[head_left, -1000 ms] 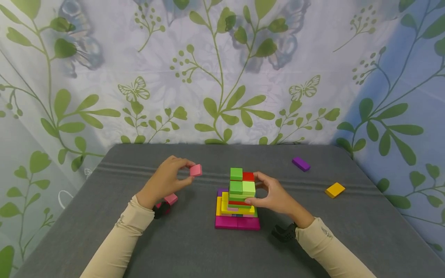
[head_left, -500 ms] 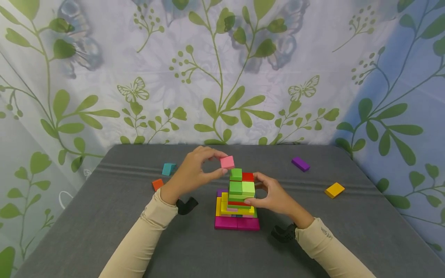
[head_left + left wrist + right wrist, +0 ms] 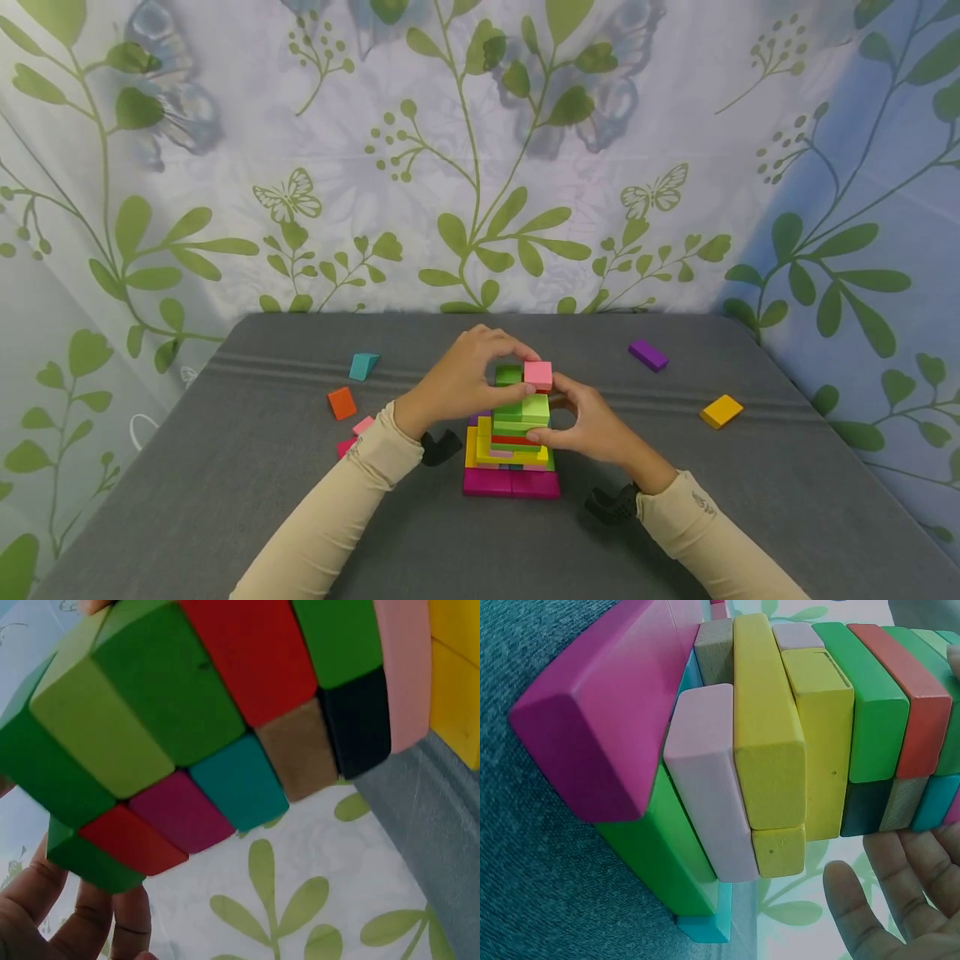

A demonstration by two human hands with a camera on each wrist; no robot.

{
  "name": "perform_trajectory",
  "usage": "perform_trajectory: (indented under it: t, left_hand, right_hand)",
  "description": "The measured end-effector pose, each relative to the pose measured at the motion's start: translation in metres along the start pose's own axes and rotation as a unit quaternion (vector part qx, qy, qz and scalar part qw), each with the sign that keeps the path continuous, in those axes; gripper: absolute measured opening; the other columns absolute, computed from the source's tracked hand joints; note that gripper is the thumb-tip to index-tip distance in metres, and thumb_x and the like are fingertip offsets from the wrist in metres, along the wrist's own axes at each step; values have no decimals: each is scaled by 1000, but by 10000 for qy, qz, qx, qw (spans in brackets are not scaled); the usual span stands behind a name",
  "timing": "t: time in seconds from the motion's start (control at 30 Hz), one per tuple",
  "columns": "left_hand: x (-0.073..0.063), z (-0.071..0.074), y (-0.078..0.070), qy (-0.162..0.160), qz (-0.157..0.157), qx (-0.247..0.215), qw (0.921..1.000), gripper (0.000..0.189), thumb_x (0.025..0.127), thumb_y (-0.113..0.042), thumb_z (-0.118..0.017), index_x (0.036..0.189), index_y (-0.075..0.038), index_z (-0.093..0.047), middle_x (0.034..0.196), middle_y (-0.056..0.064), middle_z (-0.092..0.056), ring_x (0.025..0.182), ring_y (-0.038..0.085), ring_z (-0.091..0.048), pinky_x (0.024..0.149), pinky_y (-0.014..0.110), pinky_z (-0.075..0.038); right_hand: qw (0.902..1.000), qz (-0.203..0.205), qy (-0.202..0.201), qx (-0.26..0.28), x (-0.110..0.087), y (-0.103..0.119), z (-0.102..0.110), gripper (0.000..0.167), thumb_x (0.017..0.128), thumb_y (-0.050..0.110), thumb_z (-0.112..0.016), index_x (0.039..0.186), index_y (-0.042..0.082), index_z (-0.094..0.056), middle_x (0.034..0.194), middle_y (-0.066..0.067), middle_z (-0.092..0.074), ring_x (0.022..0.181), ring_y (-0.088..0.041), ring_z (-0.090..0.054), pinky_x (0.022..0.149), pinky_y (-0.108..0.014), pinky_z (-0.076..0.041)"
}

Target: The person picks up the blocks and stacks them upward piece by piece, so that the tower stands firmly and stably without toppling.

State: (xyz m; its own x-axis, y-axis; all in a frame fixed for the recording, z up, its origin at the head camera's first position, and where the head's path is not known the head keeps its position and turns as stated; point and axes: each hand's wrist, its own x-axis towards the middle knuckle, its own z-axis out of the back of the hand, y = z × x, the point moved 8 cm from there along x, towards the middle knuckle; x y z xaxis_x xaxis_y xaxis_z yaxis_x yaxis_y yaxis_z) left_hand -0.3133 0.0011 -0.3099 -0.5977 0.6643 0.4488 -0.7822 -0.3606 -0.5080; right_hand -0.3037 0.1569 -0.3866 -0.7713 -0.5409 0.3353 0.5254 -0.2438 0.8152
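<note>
A tower of coloured wooden blocks [image 3: 512, 482] stands mid-table, with wide magenta blocks at its base and green, red and yellow layers above. Thumb and fingertips of my left hand [image 3: 465, 379] pinch a pink block [image 3: 537, 372] at the top right of the tower, beside a green block [image 3: 508, 375]. My right hand [image 3: 592, 423] grips the tower's upper right side, thumb at the front and fingers reaching behind. In the right wrist view, its fingers [image 3: 922, 877] lie along the far side of the stack. The left wrist view shows the tower's side layers [image 3: 225, 682] close up.
Left of the tower lie a teal block [image 3: 363, 366], an orange block [image 3: 342, 403], a pink block [image 3: 362, 426] and a magenta block [image 3: 346, 447] partly behind the left sleeve. A purple block [image 3: 648, 355] and a yellow block [image 3: 722, 412] lie to the right.
My left hand has carried the pink block rightward from beside the tower to its top right. Blocks on the left have come into view from behind that arm. My right hand has stayed put.
</note>
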Motion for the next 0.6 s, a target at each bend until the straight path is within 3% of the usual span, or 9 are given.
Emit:
perform_trajectory:
  t: [0.23,0.6]
  left_hand:
    - [2,-7,2,127,147,103,9998,35,95,-22,-80,126,-8,-77,123,5,-77,112,27,-59,103,53,-44]
    - [2,-10,8,114,273,399,9988,32,93,-22,-82,122,-8,-77,118,5,-77,108,27,-60,100,51,-46]
  right_hand:
    - [10000,44,0,-1,-1,0,0,68,91,13,-87,147,-9,-54,129,-13,-68,115,-14,-64,102,-33,-55]
    - [10000,-49,8,-78,0,-1,0,62,92,17,-87,141,-7,-58,129,-14,-68,116,-22,-66,104,-36,-55]
